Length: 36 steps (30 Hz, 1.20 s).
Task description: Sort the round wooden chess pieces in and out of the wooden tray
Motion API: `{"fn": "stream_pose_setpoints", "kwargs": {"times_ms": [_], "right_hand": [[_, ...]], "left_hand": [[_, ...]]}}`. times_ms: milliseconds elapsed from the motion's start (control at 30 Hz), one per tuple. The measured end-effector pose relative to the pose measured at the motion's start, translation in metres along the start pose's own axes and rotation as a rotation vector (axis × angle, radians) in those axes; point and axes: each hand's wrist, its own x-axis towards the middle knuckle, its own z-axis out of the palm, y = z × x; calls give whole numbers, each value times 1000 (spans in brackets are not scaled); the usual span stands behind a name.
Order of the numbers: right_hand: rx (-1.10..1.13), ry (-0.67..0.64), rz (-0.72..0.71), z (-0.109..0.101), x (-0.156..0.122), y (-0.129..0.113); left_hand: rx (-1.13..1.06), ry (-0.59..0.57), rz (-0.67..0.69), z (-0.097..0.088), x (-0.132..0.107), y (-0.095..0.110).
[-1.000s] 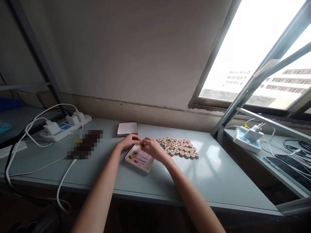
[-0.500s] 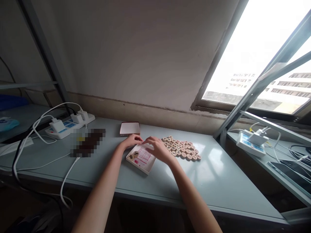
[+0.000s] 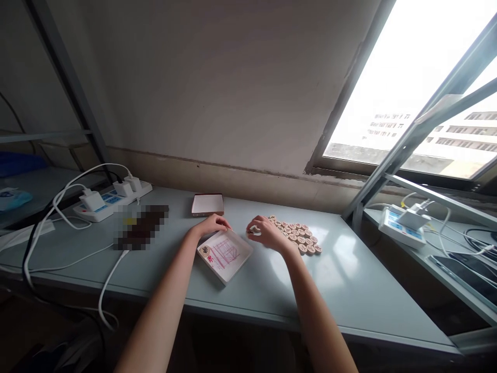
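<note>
A shallow white box [image 3: 223, 281] with pink drawing on its floor sits in front of me, turned at an angle. One round Chinese chess piece [image 3: 204, 251] lies at its left corner. My left hand [image 3: 212, 226] grips the box's far edge, fingers curled over the rim. To the right of the box, my right hand [image 3: 267, 231] pinches a pale Chinese chess piece just above the desk. Its fingers partly cover that piece. Beside this hand, several wooden Chinese chess pieces [image 3: 302, 239] lie grouped side by side on the desk, some hidden behind the hand.
An upturned box lid [image 3: 208, 203] with a dark red edge lies behind the box. A power strip [image 3: 112, 199] with white cables stands at the left, near a blurred-out dark item [image 3: 145, 228]. Another power strip [image 3: 402, 228] and a phone-like dark device [image 3: 466, 280] are at right.
My right hand has moved right, out of the box to the grouped pieces, with a piece in its fingers. The box has turned and shifted slightly left; fewer pieces show in it.
</note>
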Motion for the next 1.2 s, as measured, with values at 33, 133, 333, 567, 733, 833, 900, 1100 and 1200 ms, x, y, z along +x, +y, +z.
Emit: {"fn": "stream_pose_setpoints", "kwargs": {"times_ms": [33,133,333,567,733,833,900,1100,1200], "right_hand": [[-46,-25,33,-2,-2,9],[-135,-53,81,-5,-6,22],[62,47,-165,14,4,-31],[98,-77,-372,54,11,-73],[126,-69,-355,51,8,-70],[204,-103,-349,46,9,-71],[283,-98,-305,34,8,-66],[235,35,-75,-14,-18,-18],[141,-1,-19,-17,-34,4]], "left_hand": [[-4,-6,-9,0,-1,1],[-13,14,-14,0,-1,0],[35,50,37,-1,5,-5],[87,67,48,-2,3,-1],[89,46,44,-1,6,-5],[84,55,43,-2,7,-7],[76,48,47,-2,7,-8],[81,135,34,-6,5,-11],[81,165,21,-7,2,-12]]}}
